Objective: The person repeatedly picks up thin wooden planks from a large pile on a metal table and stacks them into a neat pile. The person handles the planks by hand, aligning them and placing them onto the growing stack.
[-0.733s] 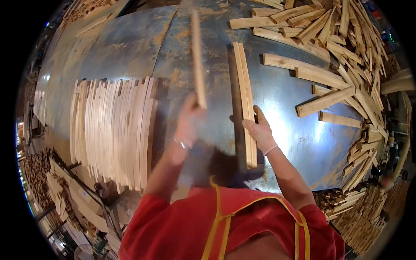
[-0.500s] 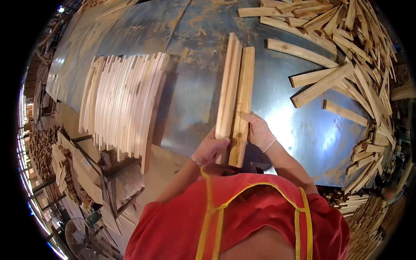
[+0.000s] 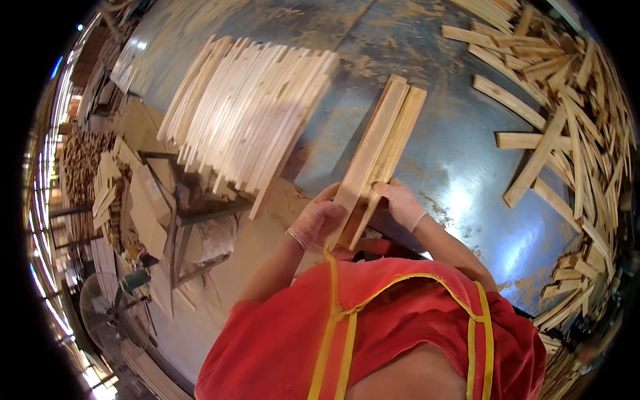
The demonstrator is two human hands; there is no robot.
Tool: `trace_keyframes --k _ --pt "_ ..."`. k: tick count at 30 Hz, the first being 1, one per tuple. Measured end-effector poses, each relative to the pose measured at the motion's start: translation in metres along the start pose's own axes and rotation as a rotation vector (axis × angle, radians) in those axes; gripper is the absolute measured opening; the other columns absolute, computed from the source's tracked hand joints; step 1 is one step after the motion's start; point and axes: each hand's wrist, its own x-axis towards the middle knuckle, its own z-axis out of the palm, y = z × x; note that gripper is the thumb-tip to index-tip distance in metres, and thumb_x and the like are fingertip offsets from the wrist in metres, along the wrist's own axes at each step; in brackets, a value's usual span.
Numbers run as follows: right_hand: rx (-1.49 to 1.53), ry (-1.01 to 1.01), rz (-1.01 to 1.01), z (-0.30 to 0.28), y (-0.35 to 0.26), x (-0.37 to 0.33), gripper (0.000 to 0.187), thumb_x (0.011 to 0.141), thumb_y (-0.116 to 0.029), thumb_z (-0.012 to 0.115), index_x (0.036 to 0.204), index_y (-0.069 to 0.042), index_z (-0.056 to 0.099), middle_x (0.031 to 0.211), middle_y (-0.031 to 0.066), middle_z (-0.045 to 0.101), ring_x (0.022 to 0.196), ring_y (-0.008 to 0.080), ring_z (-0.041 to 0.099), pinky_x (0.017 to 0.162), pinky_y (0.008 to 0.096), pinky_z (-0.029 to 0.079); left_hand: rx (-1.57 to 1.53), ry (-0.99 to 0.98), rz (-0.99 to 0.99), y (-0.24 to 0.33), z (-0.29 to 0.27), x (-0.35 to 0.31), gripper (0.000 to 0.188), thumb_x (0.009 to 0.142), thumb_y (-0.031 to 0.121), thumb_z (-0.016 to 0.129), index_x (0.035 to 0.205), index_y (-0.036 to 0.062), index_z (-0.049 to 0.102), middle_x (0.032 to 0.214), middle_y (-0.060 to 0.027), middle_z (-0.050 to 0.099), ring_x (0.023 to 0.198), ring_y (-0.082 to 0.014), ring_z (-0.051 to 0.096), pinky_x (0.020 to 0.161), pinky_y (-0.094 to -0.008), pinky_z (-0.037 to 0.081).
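Note:
Two or so wooden strips lie side by side between my hands, tilted away to the upper right. My left hand (image 3: 323, 217), in a thin pale glove, is closed round the near end of the left wooden strip (image 3: 373, 143). On the other side my right hand (image 3: 400, 203), gloved too, grips the right wooden strip (image 3: 400, 141) with its thumb on top. A row of pale strips (image 3: 253, 110) stands packed side by side to the left, one reaching past the table's edge.
A metal table (image 3: 433, 160) spreads under the wood. Loose wooden pieces (image 3: 553, 73) are heaped along its right side. At the lower left are a metal frame (image 3: 175, 233), a floor fan (image 3: 100, 300) and a stack of small wood pieces (image 3: 87, 170).
The view has turned, so the row of strips sits closer to my hands. The two strips now lean further right, and the left one shows a broad flat face.

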Motion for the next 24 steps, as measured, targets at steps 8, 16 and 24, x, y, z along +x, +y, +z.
trace_keyframes --k 8,16,24 --pt "0.304 -0.162 0.155 0.064 0.019 0.031 0.061 0.108 -0.035 0.066 0.157 -0.004 0.047 0.138 0.0163 0.07 0.132 0.0293 0.065 0.107 0.0497 0.056 -0.518 -0.182 -0.4 -0.015 -0.112 0.008 0.062 0.101 0.047 0.073 0.144 0.003 0.066 0.134 -0.0211 0.074 0.115 -0.0336 0.076 0.102 -0.0488 0.062" --pt "-0.445 0.054 0.131 0.115 -0.011 0.095 0.07 0.096 -0.028 0.074 0.152 0.005 0.05 0.132 0.0223 0.073 0.117 0.0341 0.07 0.106 0.0408 0.053 0.42 0.23 -0.179 0.002 -0.19 0.009 0.042 0.102 0.044 0.069 0.12 0.0064 0.075 0.107 -0.0102 0.078 0.107 -0.023 0.075 0.092 -0.0427 0.061" --pt "-0.749 -0.07 0.044 0.15 -0.011 0.143 0.086 0.092 -0.031 0.077 0.162 0.002 0.04 0.147 0.0276 0.064 0.135 0.0401 0.062 0.113 0.0411 0.049 1.831 0.607 0.487 0.083 -0.089 -0.031 0.067 0.087 0.032 0.081 0.145 0.0071 0.059 0.144 -0.0152 0.063 0.12 -0.0407 0.066 0.103 -0.0548 0.053"
